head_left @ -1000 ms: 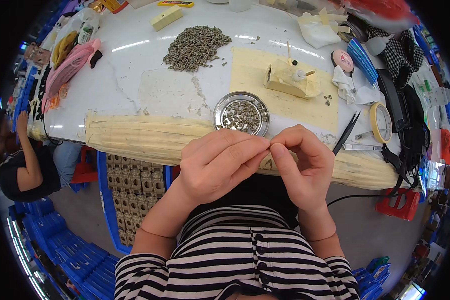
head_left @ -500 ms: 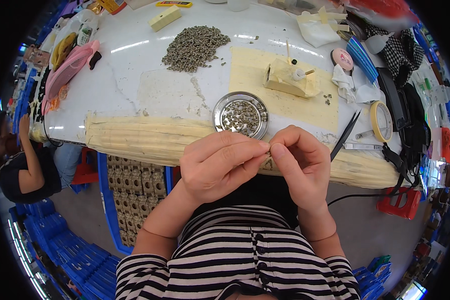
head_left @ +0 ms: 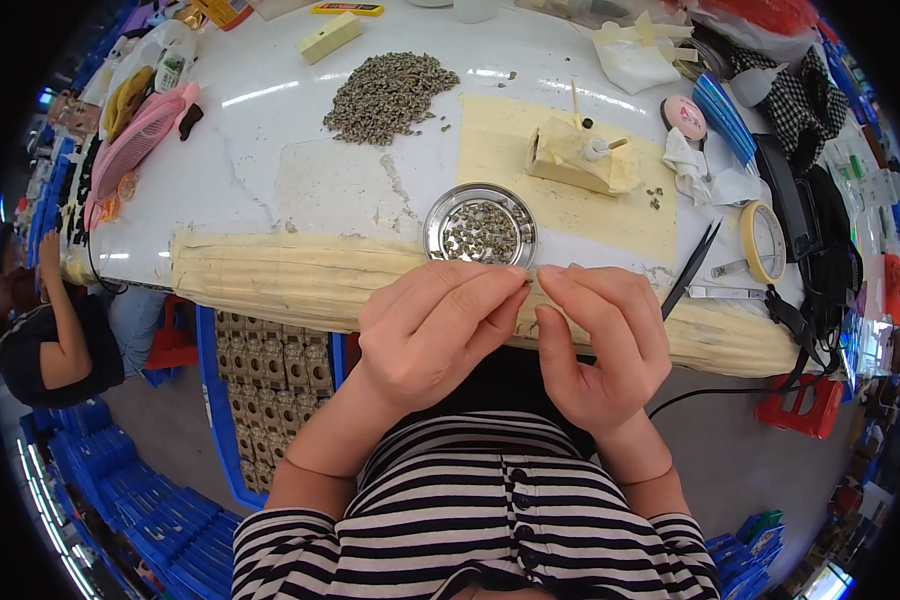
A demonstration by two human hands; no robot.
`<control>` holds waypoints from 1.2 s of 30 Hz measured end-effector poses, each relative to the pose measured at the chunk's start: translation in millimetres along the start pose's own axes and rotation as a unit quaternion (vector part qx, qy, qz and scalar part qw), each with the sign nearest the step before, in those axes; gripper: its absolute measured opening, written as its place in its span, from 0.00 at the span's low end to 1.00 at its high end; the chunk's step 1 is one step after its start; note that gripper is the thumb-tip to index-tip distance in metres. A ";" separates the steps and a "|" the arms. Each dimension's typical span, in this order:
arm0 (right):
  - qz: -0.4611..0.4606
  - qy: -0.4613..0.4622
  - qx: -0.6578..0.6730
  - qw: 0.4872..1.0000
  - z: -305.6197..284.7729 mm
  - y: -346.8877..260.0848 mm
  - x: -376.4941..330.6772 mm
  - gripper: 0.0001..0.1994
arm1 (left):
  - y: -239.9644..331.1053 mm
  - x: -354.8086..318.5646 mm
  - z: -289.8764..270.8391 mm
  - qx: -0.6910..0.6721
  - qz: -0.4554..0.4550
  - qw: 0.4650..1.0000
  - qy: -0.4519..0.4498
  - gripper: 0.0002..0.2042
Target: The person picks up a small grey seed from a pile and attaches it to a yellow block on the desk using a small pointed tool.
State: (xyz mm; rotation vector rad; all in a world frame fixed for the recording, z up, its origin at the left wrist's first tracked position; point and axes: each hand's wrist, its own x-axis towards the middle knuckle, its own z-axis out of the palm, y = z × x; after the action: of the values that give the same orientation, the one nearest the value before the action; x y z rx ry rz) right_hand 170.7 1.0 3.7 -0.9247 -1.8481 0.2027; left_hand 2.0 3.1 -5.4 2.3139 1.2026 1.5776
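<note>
At the frame's centre, a tiny piece (head_left: 527, 284) is apparently being handled, pinched in the left hand (head_left: 430, 330), with the right hand (head_left: 610, 340) parted, seemingly empty, and delicate fingertip control probably called for next.

Bare hands, two: one left hand (head_left: 435, 330), one right hand (head_left: 610, 345). Tiny piece (head_left: 527, 284) at the left fingertips, one. Round metal dish (head_left: 433, 228), one; its small parts (head_left: 485, 238) too many for me to count from here. Heap of metal parts (head_left: 390, 97), one. Pale yellow block (head_left: 328, 38), one. Tape roll (head_left: 748, 240), one. Black tweezers (head_left: 692, 270), one pair. Red stools (head_left: 800, 407), two.
</note>
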 end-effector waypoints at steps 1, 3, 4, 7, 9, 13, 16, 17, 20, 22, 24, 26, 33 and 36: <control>-0.013 0.004 -0.011 1.000 -0.3 -1.1 -0.8 0.11 | 0.0 -0.2 -1.1 -0.005 -0.011 1.000 -0.003 0.11; -0.023 0.005 -0.014 1.000 -0.1 -1.3 -1.4 0.12 | 0.9 0.1 -2.7 -0.016 -0.027 0.999 -0.007 0.11; -0.021 0.001 -0.006 1.000 0.2 -0.6 -2.0 0.13 | 1.5 0.6 -3.4 -0.024 -0.032 0.999 -0.009 0.10; -0.003 -0.003 0.031 1.000 1.0 0.9 -3.5 0.13 | 3.9 1.0 -4.3 -0.041 -0.036 0.999 -0.004 0.10; 0.019 -0.008 0.060 0.998 0.2 0.5 -3.5 0.12 | 3.7 0.7 -3.8 -0.047 -0.031 0.998 0.004 0.10; 0.085 -0.025 0.126 0.988 -2.8 -1.2 -5.2 0.12 | 1.5 -2.7 -1.6 -0.060 -0.025 0.998 0.016 0.10; 0.123 -0.039 0.163 0.978 -4.3 -1.9 -5.9 0.11 | 2.1 -2.6 -1.7 -0.066 -0.027 0.997 0.021 0.10; 0.134 -0.044 0.173 0.975 -4.6 -1.9 -5.5 0.11 | 2.1 -2.3 -2.1 -0.066 -0.028 0.997 0.022 0.10; 0.122 -0.042 0.160 0.979 -5.3 0.6 -2.0 0.10 | -1.2 0.2 -6.8 -0.047 -0.037 0.998 0.023 0.10; 0.132 -0.020 0.143 0.981 -6.8 3.9 -1.6 0.10 | -9.5 4.3 -14.0 -0.030 -0.091 0.995 0.014 0.09; 0.141 -0.002 0.125 0.982 -7.9 7.0 -1.2 0.08 | -24.3 5.8 -21.5 -0.014 -0.126 0.992 0.009 0.07; 0.137 -0.005 0.100 0.986 -9.2 12.6 -2.7 0.08 | -35.3 6.1 -27.7 0.016 -0.142 0.990 0.002 0.07; 0.080 -0.006 0.004 0.997 -0.7 19.5 -8.2 0.08 | -55.8 15.7 -36.5 0.102 -0.184 0.975 -0.064 0.04; 0.063 -0.013 0.004 0.998 2.3 20.7 -7.5 0.08 | -60.1 17.5 -34.3 0.092 -0.192 0.973 -0.085 0.04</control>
State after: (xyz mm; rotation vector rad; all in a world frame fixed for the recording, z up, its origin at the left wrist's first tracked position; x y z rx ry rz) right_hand 180.6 10.9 -13.5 -1.0386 -1.8126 0.2995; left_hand -56.5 44.0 -5.2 2.0909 1.6848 1.1569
